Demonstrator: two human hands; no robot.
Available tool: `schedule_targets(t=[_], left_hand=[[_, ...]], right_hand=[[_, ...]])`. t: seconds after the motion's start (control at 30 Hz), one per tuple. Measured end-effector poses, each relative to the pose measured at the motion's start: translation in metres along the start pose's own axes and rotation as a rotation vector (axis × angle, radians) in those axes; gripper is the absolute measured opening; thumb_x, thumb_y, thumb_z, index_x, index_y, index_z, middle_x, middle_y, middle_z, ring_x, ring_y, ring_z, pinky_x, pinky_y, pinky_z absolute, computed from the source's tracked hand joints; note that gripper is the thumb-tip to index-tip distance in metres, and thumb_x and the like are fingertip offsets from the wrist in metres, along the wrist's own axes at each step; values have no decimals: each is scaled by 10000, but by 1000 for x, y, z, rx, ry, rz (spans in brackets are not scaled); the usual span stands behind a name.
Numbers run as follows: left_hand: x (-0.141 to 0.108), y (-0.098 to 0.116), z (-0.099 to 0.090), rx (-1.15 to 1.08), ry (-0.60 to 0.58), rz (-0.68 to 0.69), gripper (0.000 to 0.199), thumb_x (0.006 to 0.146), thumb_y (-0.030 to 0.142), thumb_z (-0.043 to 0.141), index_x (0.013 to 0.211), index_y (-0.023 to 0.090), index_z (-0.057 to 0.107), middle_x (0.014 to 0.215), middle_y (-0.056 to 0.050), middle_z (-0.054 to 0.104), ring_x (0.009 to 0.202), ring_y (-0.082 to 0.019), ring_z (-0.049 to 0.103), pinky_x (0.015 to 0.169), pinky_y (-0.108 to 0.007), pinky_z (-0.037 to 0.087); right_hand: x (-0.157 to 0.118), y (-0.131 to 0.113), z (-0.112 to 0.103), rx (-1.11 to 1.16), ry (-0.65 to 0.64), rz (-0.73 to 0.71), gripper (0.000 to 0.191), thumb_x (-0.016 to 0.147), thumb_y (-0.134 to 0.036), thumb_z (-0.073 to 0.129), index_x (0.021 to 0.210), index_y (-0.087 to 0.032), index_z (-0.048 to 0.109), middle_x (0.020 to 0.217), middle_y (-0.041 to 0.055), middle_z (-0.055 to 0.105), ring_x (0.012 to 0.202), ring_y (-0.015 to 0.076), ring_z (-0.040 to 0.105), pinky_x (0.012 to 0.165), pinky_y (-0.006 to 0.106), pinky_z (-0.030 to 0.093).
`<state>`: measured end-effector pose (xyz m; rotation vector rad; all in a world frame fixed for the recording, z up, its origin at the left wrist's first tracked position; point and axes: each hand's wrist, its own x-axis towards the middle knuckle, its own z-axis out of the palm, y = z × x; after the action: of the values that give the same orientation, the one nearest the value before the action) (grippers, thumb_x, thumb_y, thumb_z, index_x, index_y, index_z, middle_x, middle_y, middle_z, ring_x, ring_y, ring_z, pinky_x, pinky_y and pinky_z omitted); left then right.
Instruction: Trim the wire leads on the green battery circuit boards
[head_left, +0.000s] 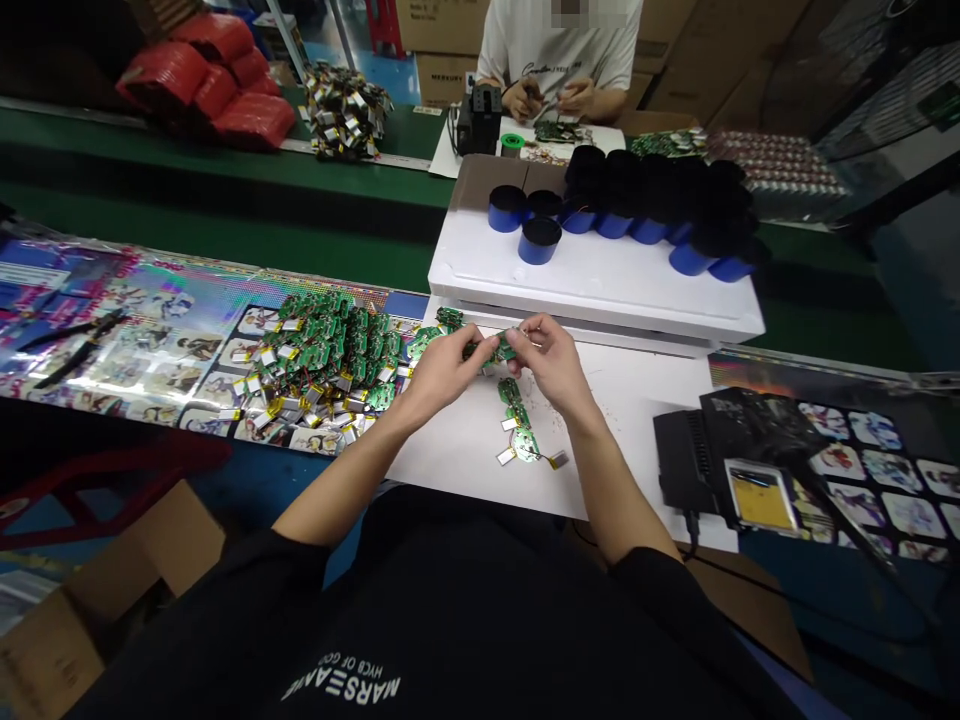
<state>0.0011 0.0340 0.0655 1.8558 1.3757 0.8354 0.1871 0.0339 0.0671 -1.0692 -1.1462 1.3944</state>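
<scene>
Between my two hands is a green circuit board, held over the white work sheet. My left hand pinches its left side, and my right hand grips the right side with thumb and fingers. Fingers cover much of the board. Just below it, a strip of green circuit boards lies on the sheet with small silver battery cells wired to it. To the left of my left hand sits a large pile of green circuit boards with silver and yellow cells among them.
A white foam box carrying several blue cylinders stands beyond my hands. At right are a black soldering station and a yellow sponge tray. Pliers lie far left. Across the bench, another person works.
</scene>
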Motion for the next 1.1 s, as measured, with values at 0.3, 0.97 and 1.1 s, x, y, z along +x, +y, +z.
schedule_targets(t=[0.3,0.97,1.1], left_hand=[[35,-14,-6,-384,87,48,573,882,727,603,662,233,413,647,19,398,637,-156,370,640,-309,355],[20,-44,10,241,180,382,213,1044,296,525,1016,205,715,1087,-118,706,1082,-275,624,992,-444,471],[4,-28,32,179,-73,552,266,1072,310,512,1092,181,744,1096,-134,740,1081,-279,647,971,-437,501]], right_hand=[[30,30,21,376,-108,284,526,752,-668,843,815,-236,550,607,-75,575,436,69,378,412,222,288],[-127,31,-48,-1326,-283,199,52,937,-198,680,935,-245,659,975,61,684,901,256,663,727,340,458],[-131,35,-53,-1249,-310,48,134,971,-124,578,926,-233,642,1005,95,691,983,290,651,871,407,505]])
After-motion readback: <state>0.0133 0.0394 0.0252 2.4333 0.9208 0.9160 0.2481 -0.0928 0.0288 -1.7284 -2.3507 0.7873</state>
